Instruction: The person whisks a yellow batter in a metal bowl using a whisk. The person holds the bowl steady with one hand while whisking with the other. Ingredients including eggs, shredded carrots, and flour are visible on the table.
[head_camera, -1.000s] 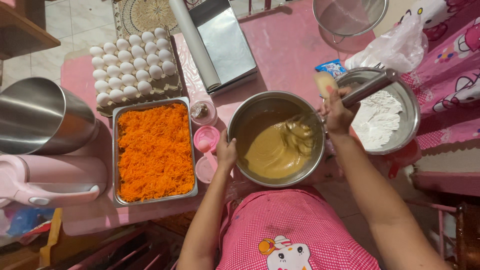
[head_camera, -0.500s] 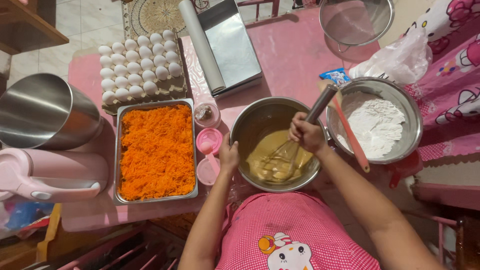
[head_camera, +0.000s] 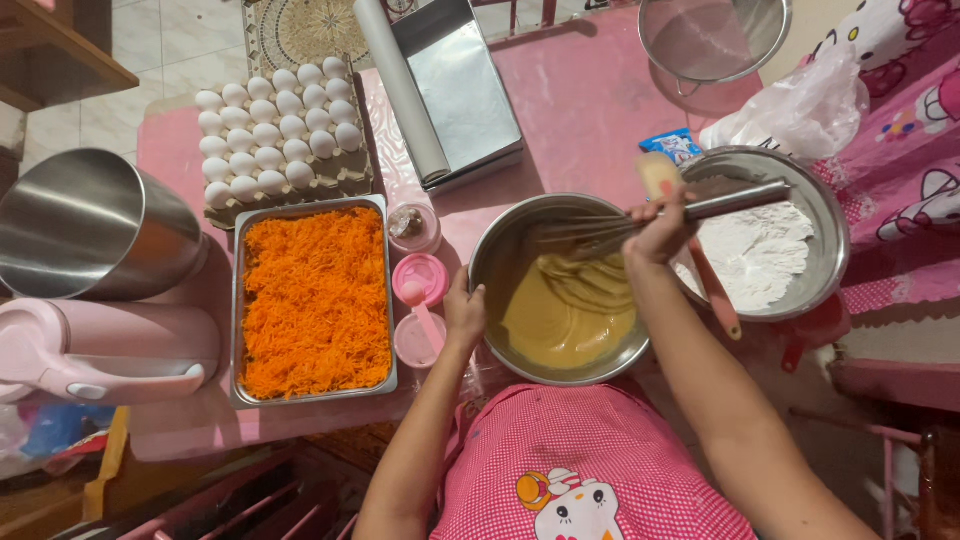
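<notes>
Gripping a metal whisk (head_camera: 640, 225) by its handle, the right hand (head_camera: 655, 225) is held over the far right rim of a steel mixing bowl (head_camera: 500, 250), its fingers clamped round the handle while the wires hang tilted above the tan batter (head_camera: 565, 320) pooled in the bowl's near half. The left hand (head_camera: 465, 315) is pressed against the bowl's left wall, fingers together and curled on the rim. The bowl is set on a pink table (head_camera: 570, 110), near its front edge, just ahead of a pink checked apron (head_camera: 590, 460). Just right of it a second steel bowl of white flour (head_camera: 760, 255) is seen, with a pink-handled spatula (head_camera: 710, 290) lying across it. To the left, small pink measuring cups (head_camera: 420, 300) are placed beside a metal tray of grated carrot (head_camera: 315, 300), and a carton of white eggs (head_camera: 275, 135) lies beyond the tray
</notes>
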